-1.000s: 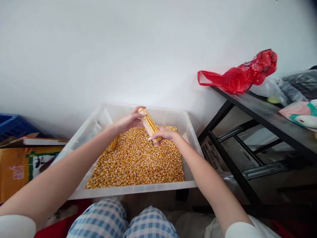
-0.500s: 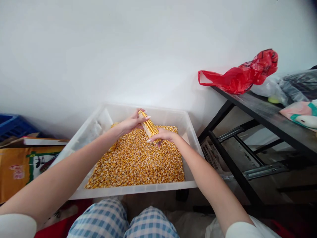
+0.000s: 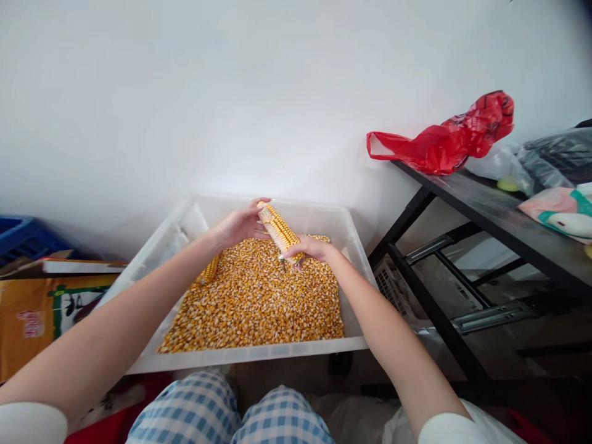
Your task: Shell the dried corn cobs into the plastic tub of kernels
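Over the tub, an ear of corn (image 3: 280, 227) is held at a slant, with yellow kernels along its top and paler stripped rows on its side. My right hand (image 3: 308, 248) is closed around its lower end, the thumb on the near side. At the upper end, my left hand (image 3: 243, 225) supports the tip, its fingers loosely curved and partly behind the ear. Loose corn kernels (image 3: 259, 302) lie in a thick layer beneath both hands. Another ear of corn (image 3: 210, 270) rests at the left of the kernels, partly hidden by my left forearm.
The translucent plastic tub (image 3: 250, 353) stands against the white wall, before my knees. On the right is a black table frame (image 3: 499, 222) with a red plastic bag (image 3: 439, 145) on top. A printed cardboard box (image 3: 28, 320) and a blue crate (image 3: 30, 237) are at the left.
My left thumb has lifted from the ear's upper side toward its tip, and the left fingers have loosened. The ear has shifted slightly right, showing more of its stripped side.
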{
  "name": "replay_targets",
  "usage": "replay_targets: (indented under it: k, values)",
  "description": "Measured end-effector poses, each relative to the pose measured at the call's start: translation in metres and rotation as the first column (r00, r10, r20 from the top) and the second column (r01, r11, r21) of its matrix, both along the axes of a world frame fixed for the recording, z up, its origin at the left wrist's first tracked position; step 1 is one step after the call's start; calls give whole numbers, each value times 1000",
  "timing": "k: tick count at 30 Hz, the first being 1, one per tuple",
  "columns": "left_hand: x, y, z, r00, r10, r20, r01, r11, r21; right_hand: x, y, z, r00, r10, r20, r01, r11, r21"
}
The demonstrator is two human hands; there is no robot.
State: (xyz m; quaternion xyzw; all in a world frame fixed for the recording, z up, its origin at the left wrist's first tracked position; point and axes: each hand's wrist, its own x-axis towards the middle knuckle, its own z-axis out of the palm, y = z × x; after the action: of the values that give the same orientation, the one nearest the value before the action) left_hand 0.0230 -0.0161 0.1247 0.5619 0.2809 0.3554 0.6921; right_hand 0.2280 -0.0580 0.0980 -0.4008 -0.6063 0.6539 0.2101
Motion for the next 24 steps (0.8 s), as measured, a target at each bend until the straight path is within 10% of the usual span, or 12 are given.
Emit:
replay_targets:
  k: [4, 15, 24]
  values:
    - [11, -4, -7, 968, 208, -138, -193, 974, 117, -2, -1, -1, 998, 15, 55, -15, 1000, 4]
    - [-2, -1, 1, 999, -40, -22, 41, 998, 44, 4, -1, 5, 1000, 30, -3, -30, 999, -25]
    - [14, -7, -8, 975, 181, -129, -167, 980, 108, 0, 0, 1, 996, 24, 85, -23, 1000, -7]
